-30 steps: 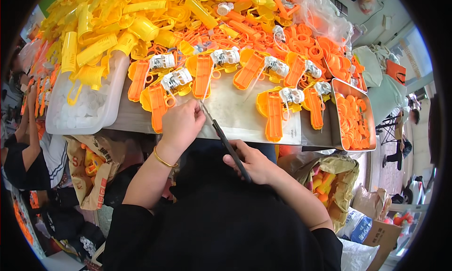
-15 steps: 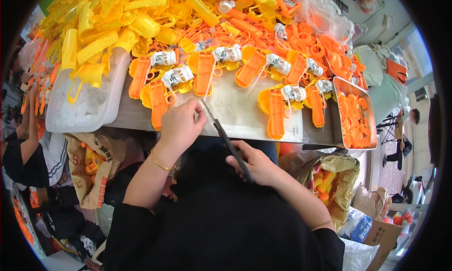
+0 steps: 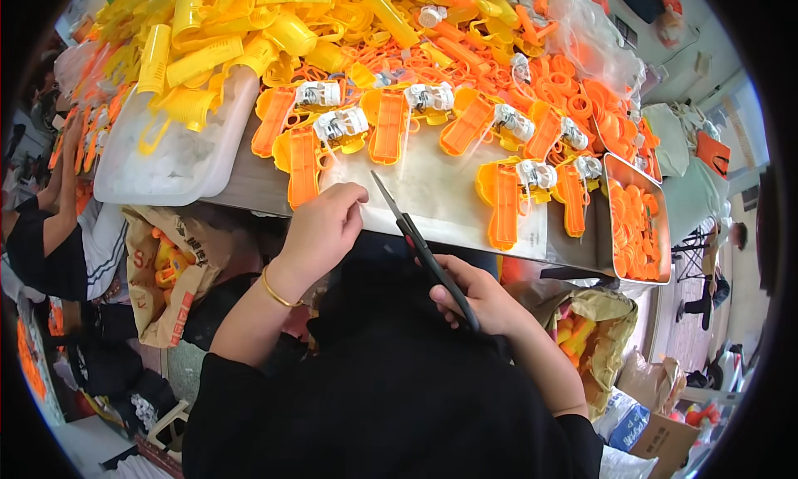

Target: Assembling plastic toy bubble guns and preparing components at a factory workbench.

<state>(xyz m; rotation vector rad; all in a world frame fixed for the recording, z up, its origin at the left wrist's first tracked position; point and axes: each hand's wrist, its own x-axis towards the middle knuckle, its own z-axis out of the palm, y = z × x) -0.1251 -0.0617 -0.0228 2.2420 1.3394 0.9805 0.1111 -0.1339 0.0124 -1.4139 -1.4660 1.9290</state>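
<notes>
My right hand (image 3: 482, 300) grips black-handled scissors (image 3: 426, 254), their narrow blades together and pointing up and left. Beside the blade tip, my left hand (image 3: 326, 229) is closed with thumb and fingertips pressed together; whatever they hold, if anything, is too small to make out. Just beyond my left hand lies an orange and yellow toy gun half (image 3: 304, 173) with a white mechanism (image 3: 341, 125) and a thin white tube. Several similar halves lie in rows on the table, among them one toy gun half (image 3: 502, 206) to the right of the scissors.
A heap of yellow plastic parts (image 3: 291, 34) and orange rings (image 3: 557, 84) covers the back. At left stands a translucent tub (image 3: 116, 180); at right, a metal tray (image 3: 612, 229) of orange pieces. Paper bags (image 3: 199, 288) flank me below the table edge. Another person's arm (image 3: 62, 200) shows far left.
The scissors and both hands have drawn slightly back toward me, and the blade tip has come away from my left fingertips. The whole view has shifted a little.
</notes>
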